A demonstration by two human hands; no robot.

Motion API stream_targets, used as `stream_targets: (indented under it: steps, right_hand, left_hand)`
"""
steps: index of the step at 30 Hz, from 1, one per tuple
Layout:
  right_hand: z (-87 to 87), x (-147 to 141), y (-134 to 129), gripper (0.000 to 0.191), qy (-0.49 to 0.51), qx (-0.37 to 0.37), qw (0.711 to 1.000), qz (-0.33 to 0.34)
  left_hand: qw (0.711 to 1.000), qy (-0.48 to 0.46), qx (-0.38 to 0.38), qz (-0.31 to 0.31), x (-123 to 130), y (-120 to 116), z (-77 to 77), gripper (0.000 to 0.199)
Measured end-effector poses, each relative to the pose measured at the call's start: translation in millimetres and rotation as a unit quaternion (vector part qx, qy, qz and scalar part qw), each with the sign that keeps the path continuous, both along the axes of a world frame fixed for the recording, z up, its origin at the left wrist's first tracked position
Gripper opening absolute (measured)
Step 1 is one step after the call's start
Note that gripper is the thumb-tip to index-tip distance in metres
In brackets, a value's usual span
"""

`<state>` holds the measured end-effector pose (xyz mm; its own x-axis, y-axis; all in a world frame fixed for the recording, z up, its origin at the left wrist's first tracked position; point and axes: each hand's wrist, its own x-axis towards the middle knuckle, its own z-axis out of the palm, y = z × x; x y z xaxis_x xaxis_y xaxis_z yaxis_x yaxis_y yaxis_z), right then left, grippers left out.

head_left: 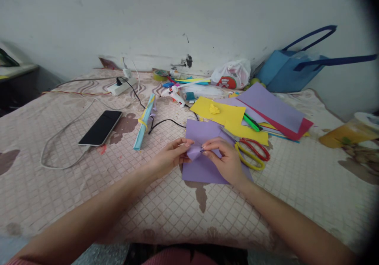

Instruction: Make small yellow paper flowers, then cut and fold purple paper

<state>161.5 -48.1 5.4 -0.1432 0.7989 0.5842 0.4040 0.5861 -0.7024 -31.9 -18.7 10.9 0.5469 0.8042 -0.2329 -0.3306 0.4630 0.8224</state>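
Note:
Between my two hands is a small folded piece of purple paper. My left hand pinches its left side, and my right hand grips its right edge with thumb and fingertips. Beneath them lies a larger purple sheet, flat on the table. Scissors with red and yellow handles rest just right of my right hand, their blades partly over the sheet. Left of my hands stands apart a rolled light-blue paper stick with yellow and purple paper strips around it.
A phone on a white cable lies left. Behind are a power strip, a glue gun with a black cord, yellow paper, a green cutter and stacked coloured sheets. A blue bag and a cup stand right.

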Motion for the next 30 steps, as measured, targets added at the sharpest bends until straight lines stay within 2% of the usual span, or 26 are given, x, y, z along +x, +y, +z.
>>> stream_targets:
  steps: [3,6,8,13,18,24,27,30]
  right_hand:
    - [-1.5,2.4,2.5,0.003,0.024,0.001,0.999,-0.031]
    - [-2.3,2.7,3.3,0.003,0.034,-0.001,0.999,-0.033]
    - [-2.5,2.0,2.7,0.002,0.033,-0.002,0.999,-0.028]
    - [-2.4,-0.1,0.2,0.004,0.040,0.003,0.999,-0.015]
    - [-0.5,-2.2,-1.4,0.005,0.039,0.007,0.999,-0.006]
    - [-1.2,-2.5,-0.6,0.005,0.041,0.003,0.999,-0.027]
    - [-2.8,-2.0,0.2,0.005,0.048,0.001,0.998,-0.036]
    - [-3.9,-2.3,0.4,0.006,0.047,0.003,0.998,-0.035]
  left_hand:
    - [0.997,0.010,0.069,0.015,0.1,-0.9,1.2,0.024]
    - [0.992,0.026,0.115,0.053,1.1,-2.5,2.4,0.023]
    - [0.991,0.030,0.113,0.063,1.7,-3.3,2.8,0.024]
    - [0.996,0.020,0.081,0.029,2.3,-4.3,2.5,0.031]
    - [0.994,0.033,0.100,0.032,5.6,-6.0,1.1,0.027]
    - [0.974,0.094,0.201,0.053,7.6,-8.5,-0.3,0.018]
    - [0.961,0.100,0.252,0.050,9.0,-11.5,-3.3,0.029]
    - [0.940,0.137,0.304,0.080,10.5,-14.7,-7.4,0.037]
